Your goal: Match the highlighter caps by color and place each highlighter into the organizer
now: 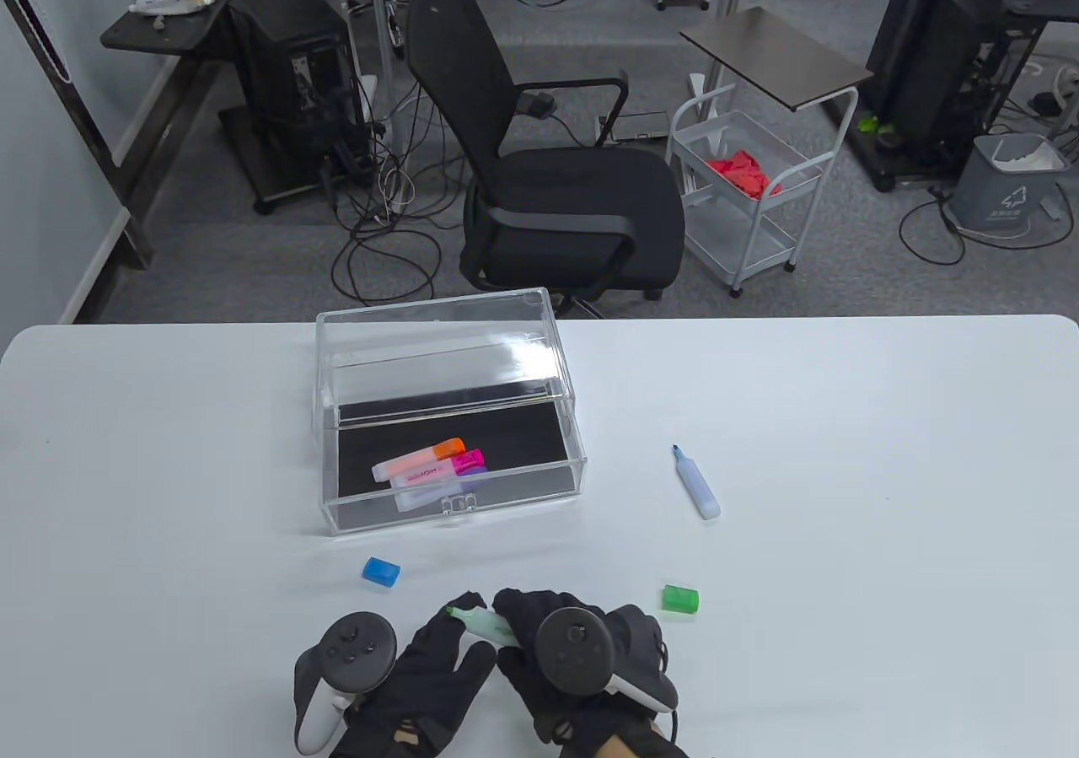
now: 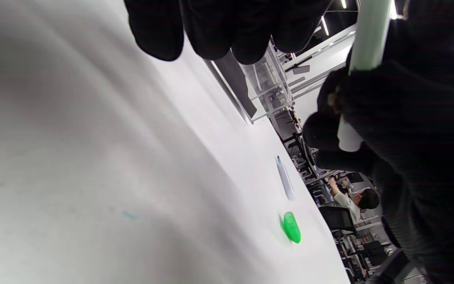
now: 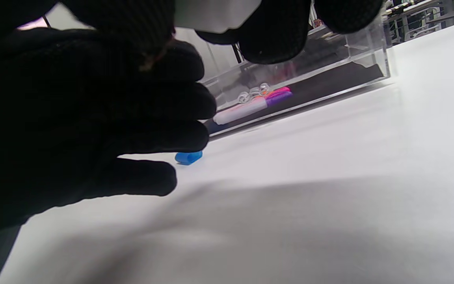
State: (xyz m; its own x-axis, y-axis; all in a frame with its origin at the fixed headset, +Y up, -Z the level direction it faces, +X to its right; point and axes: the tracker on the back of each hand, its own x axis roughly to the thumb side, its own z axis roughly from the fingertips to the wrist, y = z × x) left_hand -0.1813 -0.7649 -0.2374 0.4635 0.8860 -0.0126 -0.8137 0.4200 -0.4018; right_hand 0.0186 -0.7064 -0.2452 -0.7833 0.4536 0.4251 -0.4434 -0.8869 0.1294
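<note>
An uncapped green highlighter [image 1: 482, 626] is held low over the table's near edge; my right hand [image 1: 539, 623] grips its pale barrel [image 2: 369, 35]. My left hand [image 1: 438, 653] lies beside its tip with straight fingers [image 3: 164, 106], holding nothing that I can see. The green cap [image 1: 680, 599] lies just right of my hands, and it shows too in the left wrist view [image 2: 291, 227]. A blue cap [image 1: 381, 571] rests in front of the clear organizer [image 1: 455, 507]. An uncapped blue highlighter [image 1: 697, 482] lies farther right. Capped orange [image 1: 421, 457], pink [image 1: 442, 470] and purple [image 3: 250, 108] highlighters lie inside the organizer.
The organizer's clear lid [image 1: 438, 345] stands open at the back. Beyond the table's far edge are a black office chair [image 1: 556, 176] and a white cart [image 1: 746, 193]. A person [image 2: 349, 199] sits in the far background of the left wrist view.
</note>
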